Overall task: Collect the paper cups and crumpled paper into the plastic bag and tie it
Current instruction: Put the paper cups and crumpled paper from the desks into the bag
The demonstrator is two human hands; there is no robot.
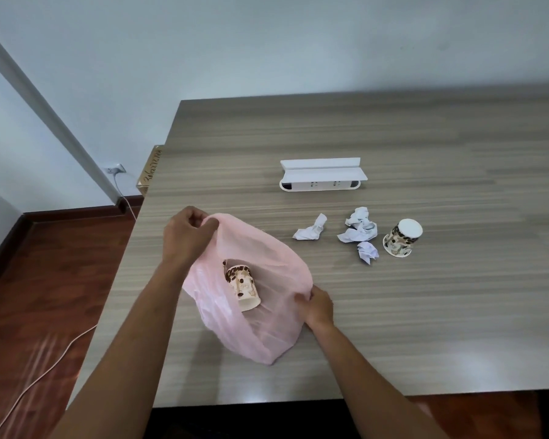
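— What are the hands doing?
— The left hand (pixel 189 231) pinches the far rim of the pink plastic bag (pixel 267 331); the right hand (pixel 317 307) grips the near-right rim, holding it wide.
— And the cups?
— One paper cup (pixel 243 286) lies inside. Another (pixel 403 237) stands upside down on the worktop (pixel 425 312), beside three crumpled papers (pixel 360 228).

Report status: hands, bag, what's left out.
Left hand and right hand pinch pink bag rim open. One cup inside. Second cup, crumpled paper on table.

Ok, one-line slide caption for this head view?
Both hands hold the pink plastic bag open, one paper cup inside; another cup and crumpled paper wait on the table.
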